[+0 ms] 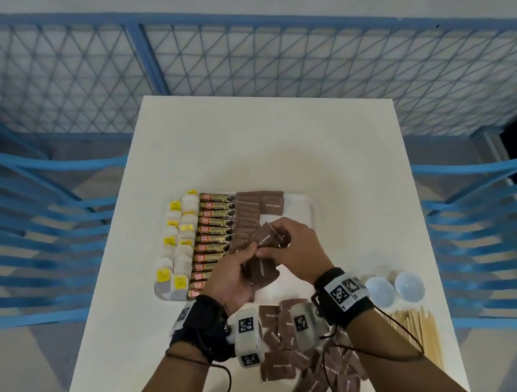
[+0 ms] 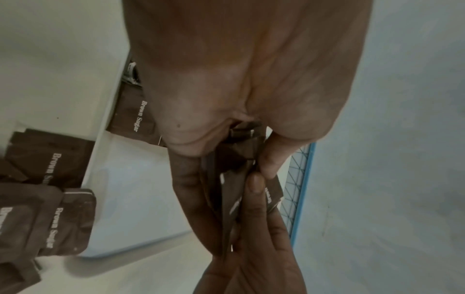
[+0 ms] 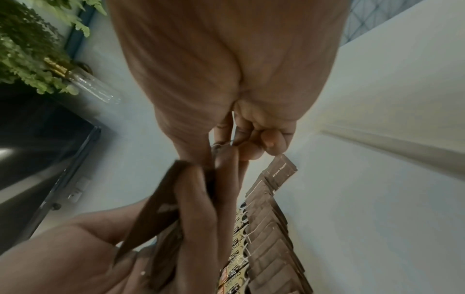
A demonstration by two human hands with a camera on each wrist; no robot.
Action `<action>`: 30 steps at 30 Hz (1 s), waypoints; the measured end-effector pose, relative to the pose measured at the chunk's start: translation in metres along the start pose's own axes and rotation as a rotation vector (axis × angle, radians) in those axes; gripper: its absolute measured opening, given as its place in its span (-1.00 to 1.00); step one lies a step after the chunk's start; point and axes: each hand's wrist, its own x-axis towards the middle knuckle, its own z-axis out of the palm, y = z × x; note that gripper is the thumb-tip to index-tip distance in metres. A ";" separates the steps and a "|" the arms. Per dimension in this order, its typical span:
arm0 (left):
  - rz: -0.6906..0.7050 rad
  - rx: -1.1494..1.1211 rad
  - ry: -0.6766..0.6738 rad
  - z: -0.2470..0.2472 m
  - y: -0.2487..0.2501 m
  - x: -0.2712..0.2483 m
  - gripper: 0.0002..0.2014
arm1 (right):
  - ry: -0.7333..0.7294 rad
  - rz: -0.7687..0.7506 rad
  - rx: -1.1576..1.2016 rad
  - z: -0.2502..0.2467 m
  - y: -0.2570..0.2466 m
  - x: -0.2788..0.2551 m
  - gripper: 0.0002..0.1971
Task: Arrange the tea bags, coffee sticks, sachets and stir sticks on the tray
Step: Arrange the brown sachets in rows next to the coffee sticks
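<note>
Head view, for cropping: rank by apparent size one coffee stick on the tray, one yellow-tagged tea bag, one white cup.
1. Coffee stick, longest.
2. White cup, nearer the camera, so unsure.
3. Tea bag.

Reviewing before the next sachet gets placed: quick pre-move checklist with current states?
1. Left hand holds the stack of sachets: ok.
2. Right hand pinches one sachet off the stack: ok; fully separated from the stack: cannot tell.
3. Free space on the tray right of the sachet row: ok.
4. Tea bags and coffee sticks already lined up: ok.
5. Loose sachets remaining on the table near the wrists: not ok, still to place.
6. Stir sticks off the tray: not ok, still to place.
</note>
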 end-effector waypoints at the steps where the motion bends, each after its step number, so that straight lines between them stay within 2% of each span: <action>1: 0.015 0.000 0.013 0.001 0.001 0.001 -0.72 | -0.008 0.000 0.016 0.000 0.000 0.002 -0.68; 4: 0.038 0.010 0.000 -0.001 0.004 0.005 -0.73 | 0.018 0.030 0.065 -0.001 0.001 0.009 -0.83; 7: 0.016 0.056 -0.008 -0.002 0.010 0.009 -0.78 | 0.104 0.081 0.135 -0.001 0.003 0.013 -0.90; 11: -0.015 0.080 0.052 -0.004 0.019 0.015 -0.76 | 0.082 0.131 0.297 -0.009 -0.004 0.015 -0.84; 15: 0.017 0.139 0.014 -0.011 0.033 0.021 -0.62 | -0.019 0.083 0.156 -0.014 -0.006 0.022 -0.73; 17: 0.066 0.284 -0.032 -0.012 0.037 0.020 -0.64 | -0.037 0.079 0.078 -0.013 -0.006 0.025 -0.68; 20: 0.147 0.454 -0.085 -0.012 0.038 0.018 -0.71 | -0.022 0.079 0.099 -0.012 -0.008 0.027 -0.66; 25: 0.240 0.426 -0.024 -0.010 0.035 0.021 -0.76 | 0.063 0.124 0.146 -0.003 -0.006 0.024 -0.84; 28: 0.252 0.431 0.016 -0.011 0.032 0.024 -0.75 | 0.046 0.113 0.103 0.001 -0.003 0.023 -0.96; 30: 0.260 0.446 -0.010 -0.009 0.032 0.023 -0.73 | 0.035 0.089 0.041 0.001 -0.003 0.025 -0.98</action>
